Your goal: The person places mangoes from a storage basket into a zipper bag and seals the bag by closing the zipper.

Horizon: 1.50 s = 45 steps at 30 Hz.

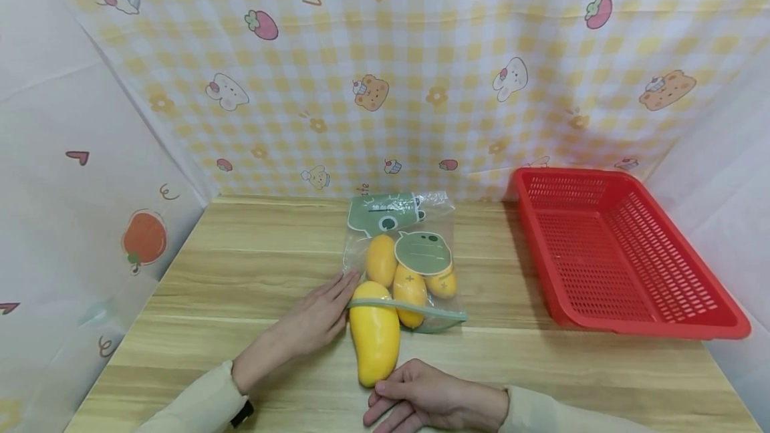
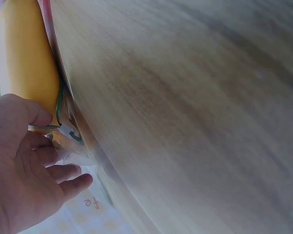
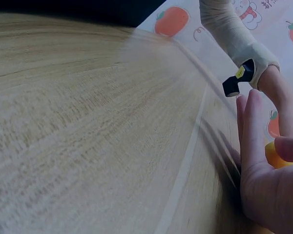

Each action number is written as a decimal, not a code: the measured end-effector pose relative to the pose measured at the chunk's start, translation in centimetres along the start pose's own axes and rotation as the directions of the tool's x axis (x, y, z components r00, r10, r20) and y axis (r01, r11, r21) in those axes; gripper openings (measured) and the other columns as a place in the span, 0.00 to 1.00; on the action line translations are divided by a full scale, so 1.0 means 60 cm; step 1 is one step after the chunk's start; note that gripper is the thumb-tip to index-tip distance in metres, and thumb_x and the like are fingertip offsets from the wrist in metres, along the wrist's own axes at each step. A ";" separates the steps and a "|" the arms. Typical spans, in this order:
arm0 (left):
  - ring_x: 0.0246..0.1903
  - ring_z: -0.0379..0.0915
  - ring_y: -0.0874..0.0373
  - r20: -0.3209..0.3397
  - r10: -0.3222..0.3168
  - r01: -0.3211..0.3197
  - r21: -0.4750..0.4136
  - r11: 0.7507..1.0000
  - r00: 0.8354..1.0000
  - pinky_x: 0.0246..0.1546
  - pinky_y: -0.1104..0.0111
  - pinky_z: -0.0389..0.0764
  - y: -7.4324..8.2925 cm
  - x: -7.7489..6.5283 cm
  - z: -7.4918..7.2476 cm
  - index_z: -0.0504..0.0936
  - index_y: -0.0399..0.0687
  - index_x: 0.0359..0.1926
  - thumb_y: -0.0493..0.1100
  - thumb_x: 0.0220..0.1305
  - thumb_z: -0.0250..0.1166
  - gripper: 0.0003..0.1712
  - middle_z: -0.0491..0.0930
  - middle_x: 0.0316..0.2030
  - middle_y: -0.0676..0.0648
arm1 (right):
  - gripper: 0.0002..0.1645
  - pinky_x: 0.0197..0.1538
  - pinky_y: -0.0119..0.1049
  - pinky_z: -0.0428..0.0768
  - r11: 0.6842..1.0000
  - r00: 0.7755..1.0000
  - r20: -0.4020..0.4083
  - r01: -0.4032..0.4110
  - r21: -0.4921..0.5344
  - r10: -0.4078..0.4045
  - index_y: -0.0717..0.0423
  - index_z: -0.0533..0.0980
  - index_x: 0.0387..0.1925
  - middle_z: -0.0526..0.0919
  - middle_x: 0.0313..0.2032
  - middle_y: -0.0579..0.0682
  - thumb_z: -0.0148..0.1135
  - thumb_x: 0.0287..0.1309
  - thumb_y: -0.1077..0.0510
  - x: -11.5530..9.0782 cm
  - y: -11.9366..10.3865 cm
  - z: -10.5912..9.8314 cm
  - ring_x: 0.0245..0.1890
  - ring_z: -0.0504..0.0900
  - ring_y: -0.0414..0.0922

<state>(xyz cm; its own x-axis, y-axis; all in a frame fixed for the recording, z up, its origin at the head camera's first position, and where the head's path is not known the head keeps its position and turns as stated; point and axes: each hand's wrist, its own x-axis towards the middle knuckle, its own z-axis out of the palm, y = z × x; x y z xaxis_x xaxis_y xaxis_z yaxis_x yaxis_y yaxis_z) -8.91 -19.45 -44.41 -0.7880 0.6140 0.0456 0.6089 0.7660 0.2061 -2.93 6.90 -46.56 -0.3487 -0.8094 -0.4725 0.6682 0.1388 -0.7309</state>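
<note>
A large yellow mango (image 1: pixel 375 343) lies halfway through the mouth of a clear zip bag (image 1: pixel 422 252) printed with green cartoon shapes. Three smaller yellow mangoes, one of them here (image 1: pixel 381 260), are inside. My left hand (image 1: pixel 313 316) lies along the bag's left edge, fingers extended, beside the big mango. In the left wrist view its thumb is at the mango (image 2: pixel 27 53) and the bag's green seal. My right hand (image 1: pixel 436 396) is at the mango's near end, its thumb and fingers extended against the tip. The right wrist view shows only a bit of mango (image 3: pixel 276 156) behind the thumb.
A red plastic basket (image 1: pixel 556 259) with perforated sides stands on the right of the wooden table (image 1: pixel 252 246). A yellow checked cloth (image 1: pixel 409 132) hangs behind the table, with pale printed sheets at both sides.
</note>
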 end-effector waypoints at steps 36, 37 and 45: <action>0.72 0.53 0.36 0.003 -0.012 0.012 0.004 1.000 1.000 0.68 0.46 0.63 0.005 0.001 -0.002 0.57 0.31 0.76 0.41 0.77 0.54 0.34 0.56 0.75 0.35 | 0.27 0.35 0.34 0.86 0.999 0.998 -0.047 0.039 0.010 -0.038 0.66 0.79 0.50 0.87 0.45 0.61 0.50 0.78 0.45 0.019 -0.003 0.010 0.39 0.89 0.47; 0.72 0.53 0.37 0.006 -0.014 0.014 0.005 1.000 1.000 0.68 0.47 0.62 0.005 0.001 -0.002 0.57 0.31 0.76 0.42 0.77 0.54 0.34 0.55 0.75 0.35 | 0.27 0.35 0.34 0.86 0.999 0.998 -0.048 0.043 0.012 -0.042 0.67 0.79 0.50 0.87 0.45 0.61 0.49 0.78 0.45 0.019 -0.003 0.010 0.39 0.89 0.47; 0.72 0.54 0.36 0.000 -0.009 0.009 0.017 1.000 1.000 0.68 0.46 0.63 0.004 0.001 0.000 0.57 0.30 0.76 0.41 0.75 0.55 0.35 0.56 0.75 0.35 | 0.26 0.33 0.33 0.86 0.999 0.998 -0.061 0.032 0.014 -0.031 0.66 0.79 0.49 0.87 0.44 0.61 0.51 0.77 0.45 0.021 -0.007 0.013 0.38 0.89 0.47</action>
<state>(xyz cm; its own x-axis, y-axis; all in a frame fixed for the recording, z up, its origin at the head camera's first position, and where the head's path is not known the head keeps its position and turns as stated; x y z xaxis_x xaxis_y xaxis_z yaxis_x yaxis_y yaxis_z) -8.80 -19.26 -44.36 -0.7931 0.6075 0.0434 0.6036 0.7744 0.1899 -3.13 5.37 -46.43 -0.4087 -0.7771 -0.4785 0.6656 0.1049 -0.7389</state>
